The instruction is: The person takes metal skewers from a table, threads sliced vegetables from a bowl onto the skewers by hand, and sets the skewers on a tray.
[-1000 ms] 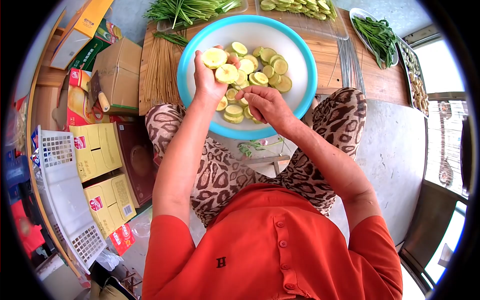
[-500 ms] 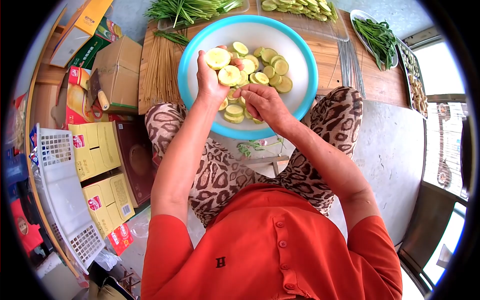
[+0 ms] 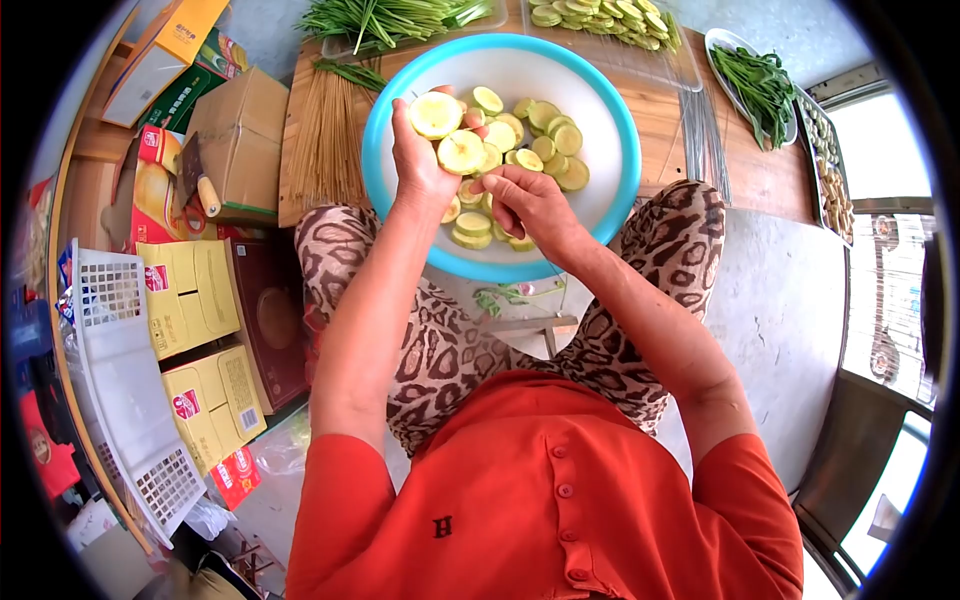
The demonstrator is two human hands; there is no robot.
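Note:
Two round zucchini slices lie in my left hand, one above the other, with the fingers curled behind them. My right hand is closed in a pinch just to the right of the lower slice. Whatever its fingertips hold is too thin or hidden to make out. Both hands are over a white basin with a blue rim. More pale green zucchini pieces lie loose in the basin, some under my hands.
Bamboo skewers lie left of the basin on the wooden table, metal skewers to its right. Behind are green stalks and a tray of threaded slices. Leafy greens fill a plate at right. Cardboard boxes stand at left.
The view has shifted slightly, so the basin appears a little lower and further right. Both hands keep nearly the same pose, with the two slices still in the left.

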